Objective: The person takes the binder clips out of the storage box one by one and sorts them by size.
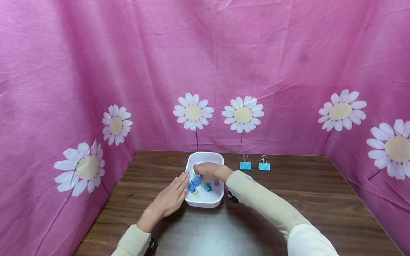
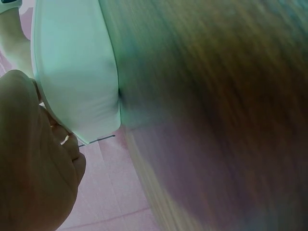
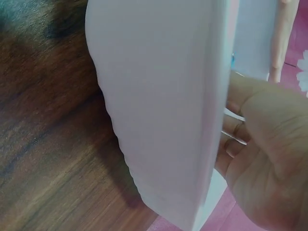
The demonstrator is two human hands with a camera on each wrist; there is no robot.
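Observation:
A white tray [image 1: 203,204] holds several small binder clips. Blue clips [image 1: 195,181] lie in its left half, with a yellow clip [image 1: 195,192] just below them. A teal clip [image 1: 208,186] sits near the middle and a pink clip [image 1: 216,182] by the right wall. My left hand [image 1: 171,195] rests with straight fingers along the tray's left rim. Over the far part of the tray, my right hand [image 1: 209,171] reaches in from the right, fingertips down beside the blue clips. The tray wall [image 3: 154,96] hides those fingertips in the right wrist view; I cannot tell whether they pinch a clip.
Two larger turquoise binder clips [image 1: 245,166] stand apart from each other on the wooden table [image 1: 288,192], right of the tray, handles up. A pink curtain [image 1: 217,53] with white daisies encloses the table's back and sides.

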